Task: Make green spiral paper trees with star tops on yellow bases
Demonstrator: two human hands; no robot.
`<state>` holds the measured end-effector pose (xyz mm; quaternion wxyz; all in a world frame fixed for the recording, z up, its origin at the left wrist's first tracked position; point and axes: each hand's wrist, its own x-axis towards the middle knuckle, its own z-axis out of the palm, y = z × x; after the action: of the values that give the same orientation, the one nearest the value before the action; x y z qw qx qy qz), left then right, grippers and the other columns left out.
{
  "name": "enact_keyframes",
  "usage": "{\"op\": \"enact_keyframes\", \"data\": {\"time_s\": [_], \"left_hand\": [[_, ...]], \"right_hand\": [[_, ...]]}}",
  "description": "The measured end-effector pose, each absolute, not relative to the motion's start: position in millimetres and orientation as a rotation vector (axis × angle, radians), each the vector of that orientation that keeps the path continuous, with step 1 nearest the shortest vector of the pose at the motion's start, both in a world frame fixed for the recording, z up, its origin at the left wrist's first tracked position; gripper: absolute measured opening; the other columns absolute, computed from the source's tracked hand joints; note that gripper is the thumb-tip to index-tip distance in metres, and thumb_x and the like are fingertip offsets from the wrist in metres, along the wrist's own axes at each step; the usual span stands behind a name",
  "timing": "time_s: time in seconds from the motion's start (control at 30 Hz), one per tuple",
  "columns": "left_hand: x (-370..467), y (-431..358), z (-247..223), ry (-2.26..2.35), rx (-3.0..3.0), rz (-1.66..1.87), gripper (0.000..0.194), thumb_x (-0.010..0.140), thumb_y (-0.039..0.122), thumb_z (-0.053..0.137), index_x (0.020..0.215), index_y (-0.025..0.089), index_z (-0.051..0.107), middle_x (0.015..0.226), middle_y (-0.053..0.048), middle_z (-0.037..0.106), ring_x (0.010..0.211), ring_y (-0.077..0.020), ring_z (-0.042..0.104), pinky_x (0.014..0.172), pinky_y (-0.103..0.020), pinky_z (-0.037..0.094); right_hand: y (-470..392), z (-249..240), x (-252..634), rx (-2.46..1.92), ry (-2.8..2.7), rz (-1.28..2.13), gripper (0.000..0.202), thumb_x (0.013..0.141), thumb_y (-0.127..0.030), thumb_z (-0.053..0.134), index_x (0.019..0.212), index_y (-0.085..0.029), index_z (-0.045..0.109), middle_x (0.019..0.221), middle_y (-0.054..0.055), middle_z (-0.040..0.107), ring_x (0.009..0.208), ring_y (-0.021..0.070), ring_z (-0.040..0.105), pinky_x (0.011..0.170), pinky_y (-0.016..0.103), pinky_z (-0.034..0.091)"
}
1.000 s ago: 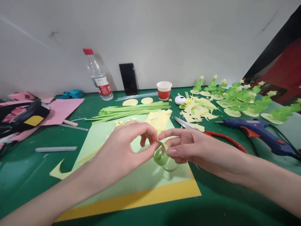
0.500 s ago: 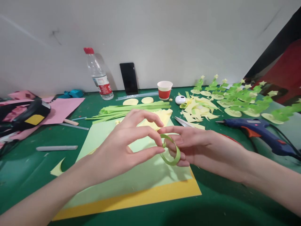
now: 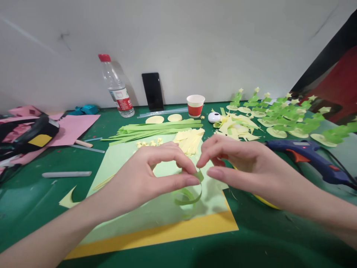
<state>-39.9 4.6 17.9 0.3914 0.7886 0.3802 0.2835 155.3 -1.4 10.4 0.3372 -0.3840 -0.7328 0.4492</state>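
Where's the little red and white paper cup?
In the head view, the cup stands near the wall, right of the phone, left of the white earbud case.

"What's upper left?"
"A clear plastic bottle with a red cap (image 3: 118,89), and a black rectangular phone (image 3: 153,92) propped to its right."
"And upper centre?"
"A red-and-white tapered paper cup (image 3: 195,108)."

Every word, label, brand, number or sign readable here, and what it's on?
No text reads clearly enough to quote.
Bottle label: white characters on red, too blurred.
Blue glue gun: pale marking on top, too small.
Black item with yellow patch: small pale sticker, can't tell what's on it.
Phone: dark face, no text visible.
Paper cup: none visible.
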Motion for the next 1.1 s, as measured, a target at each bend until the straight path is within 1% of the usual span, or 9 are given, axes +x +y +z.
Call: {"op": "enact_keyframes", "data": {"time_s": [0.07, 0.2, 0.3, 0.43, 0.53, 0.63, 0.9, 1.03, 1.1], "left_hand": [[-39, 4, 17, 0.985, 1.956, 0.707, 0.010, 0.073, 0.026, 0.066, 0.064, 0.025, 0.061, 0.068, 0.007, 0.061, 0.069, -0.0126, 0.055, 0.070, -0.025, 0.042], [-36, 3, 16, 1.028, 1.913, 0.684, 0.014, 0.070, 0.027, 0.070, 0.062, 0.023, 0.058, 0.067, 0.008, 0.059, 0.068, -0.0116, 0.055, 0.069, -0.024, 0.042], [-35, 3, 14, 1.026, 1.889, 0.670, 0.015, 0.070, 0.026, 0.070, 0.062, 0.023, 0.057, 0.065, 0.008, 0.058, 0.067, -0.0116, 0.055, 0.068, -0.025, 0.042], [-34, 3, 8, 0.966, 1.862, 0.689, 0.014, 0.071, 0.024, 0.068, 0.063, 0.022, 0.057, 0.068, 0.006, 0.059, 0.071, -0.0130, 0.056, 0.071, -0.026, 0.043], [-33, 3, 5, 0.948, 1.816, 0.691, 0.013, 0.071, 0.019, 0.068, 0.064, 0.021, 0.058, 0.070, 0.005, 0.061, 0.073, -0.0138, 0.057, 0.072, -0.027, 0.043], [-31, 3, 4, 0.944, 1.766, 0.695, 0.013, 0.070, 0.020, 0.068, 0.063, 0.021, 0.058, 0.070, 0.005, 0.061, 0.073, -0.0139, 0.058, 0.071, -0.027, 0.043], [-30, 6, -1, 0.985, 1.711, 0.736, 0.014, 0.068, 0.019, 0.070, 0.060, 0.022, 0.059, 0.068, 0.006, 0.062, 0.070, -0.0125, 0.056, 0.067, -0.025, 0.042], [-30, 5, 0, 0.986, 1.690, 0.754, 0.012, 0.070, 0.023, 0.069, 0.063, 0.022, 0.059, 0.071, 0.006, 0.062, 0.071, -0.0124, 0.057, 0.067, -0.024, 0.044], [-29, 5, -2, 0.983, 1.677, 0.785, 0.009, 0.077, 0.029, 0.063, 0.072, 0.023, 0.060, 0.079, 0.004, 0.063, 0.078, -0.0136, 0.058, 0.073, -0.025, 0.045]], "right_hand": [[-2, 12, 154, -1.008, -1.927, 1.210, 0.010, 0.077, -0.033, 0.058, 0.074, -0.024, 0.062, 0.079, -0.001, 0.054, 0.073, 0.0118, 0.048, 0.064, 0.024, 0.039], [2, 10, 154, -1.041, -1.927, 1.305, 0.012, 0.077, -0.034, 0.059, 0.077, -0.022, 0.060, 0.083, -0.001, 0.055, 0.071, 0.0112, 0.048, 0.064, 0.025, 0.039], [5, 10, 155, -0.968, -1.985, 1.367, 0.011, 0.077, -0.030, 0.059, 0.072, -0.020, 0.059, 0.081, -0.001, 0.055, 0.072, 0.0109, 0.048, 0.064, 0.024, 0.039], [7, 12, 158, -0.902, -2.036, 1.334, 0.009, 0.079, -0.025, 0.058, 0.072, -0.019, 0.058, 0.080, 0.000, 0.056, 0.072, 0.0106, 0.050, 0.064, 0.023, 0.040], [8, 13, 160, -0.879, -2.072, 1.269, 0.008, 0.079, -0.025, 0.058, 0.073, -0.020, 0.059, 0.078, 0.000, 0.057, 0.071, 0.0111, 0.051, 0.063, 0.024, 0.040], [10, 12, 161, -0.874, -2.113, 1.222, 0.006, 0.078, -0.026, 0.059, 0.074, -0.020, 0.061, 0.079, 0.000, 0.058, 0.073, 0.0118, 0.052, 0.065, 0.025, 0.040], [16, 8, 161, -0.906, -2.145, 1.341, 0.011, 0.078, -0.029, 0.058, 0.074, -0.019, 0.059, 0.080, 0.000, 0.056, 0.074, 0.0120, 0.050, 0.063, 0.026, 0.037], [17, 9, 160, -0.891, -2.117, 1.407, 0.014, 0.080, -0.029, 0.055, 0.071, -0.019, 0.056, 0.081, 0.000, 0.054, 0.074, 0.0111, 0.049, 0.065, 0.025, 0.037], [17, 11, 163, -0.865, -2.106, 1.397, 0.013, 0.082, -0.026, 0.053, 0.071, -0.019, 0.053, 0.081, -0.001, 0.053, 0.074, 0.0100, 0.048, 0.067, 0.023, 0.037]]}}
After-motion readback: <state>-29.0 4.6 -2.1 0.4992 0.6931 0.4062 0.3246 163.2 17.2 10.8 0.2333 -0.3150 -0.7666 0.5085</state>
